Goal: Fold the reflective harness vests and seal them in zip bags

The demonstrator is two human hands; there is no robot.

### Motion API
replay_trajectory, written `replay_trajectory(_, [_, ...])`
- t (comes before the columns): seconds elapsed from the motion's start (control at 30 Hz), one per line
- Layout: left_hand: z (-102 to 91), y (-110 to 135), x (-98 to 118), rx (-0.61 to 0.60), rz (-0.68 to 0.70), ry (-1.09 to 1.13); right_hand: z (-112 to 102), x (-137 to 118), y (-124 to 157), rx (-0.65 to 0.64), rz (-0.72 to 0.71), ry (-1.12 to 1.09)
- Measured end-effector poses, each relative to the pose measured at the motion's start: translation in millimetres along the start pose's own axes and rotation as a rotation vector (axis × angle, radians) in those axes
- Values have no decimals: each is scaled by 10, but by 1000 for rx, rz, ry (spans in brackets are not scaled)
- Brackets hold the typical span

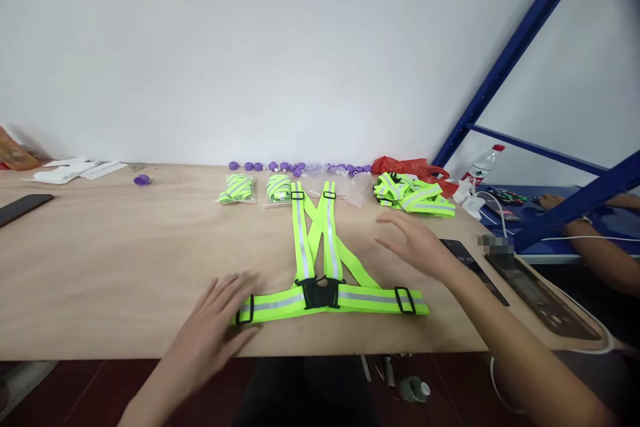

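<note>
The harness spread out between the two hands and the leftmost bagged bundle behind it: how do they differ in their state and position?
The spread harness lies open with crossing straps; the bagged bundle is folded compactly. The spread harness is uncovered, whereas the bagged bundle is inside clear plastic. The spread harness lies closer to the person; the bagged bundle is nearer the wall. Both are bright yellow-green with pale stripes.

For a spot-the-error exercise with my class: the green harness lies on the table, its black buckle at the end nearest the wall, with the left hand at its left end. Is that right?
Not quite: the head view shows the black buckle at the end nearest the person, not the wall. The green harness does lie on the table, with the left hand at its left end.
</note>
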State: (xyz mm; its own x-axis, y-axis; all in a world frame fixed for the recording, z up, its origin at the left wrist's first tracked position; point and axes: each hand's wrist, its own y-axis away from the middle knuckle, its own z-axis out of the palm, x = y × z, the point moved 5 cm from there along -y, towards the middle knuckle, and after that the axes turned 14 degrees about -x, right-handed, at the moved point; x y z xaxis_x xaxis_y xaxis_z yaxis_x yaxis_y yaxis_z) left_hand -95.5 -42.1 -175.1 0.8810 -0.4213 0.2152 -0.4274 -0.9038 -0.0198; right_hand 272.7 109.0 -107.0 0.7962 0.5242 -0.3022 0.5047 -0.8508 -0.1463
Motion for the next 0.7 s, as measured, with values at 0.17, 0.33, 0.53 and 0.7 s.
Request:
replay_trajectory(0.17, [5,90,-227,-42,-72,220,418,-583,831,84,-98,80])
replay_trajectory(0.33, [-52,134,-177,-33,-124,332,925,-1510,661,-48,-293,20])
replay_trajectory(0.53, [-30,218,-225,14,-175,372,1285,-1957,490,-181,-376,16])
replay_trajectory(0.7, [-29,213,-110,40,-172,654,1357,-1908,564,-179,-318,-5])
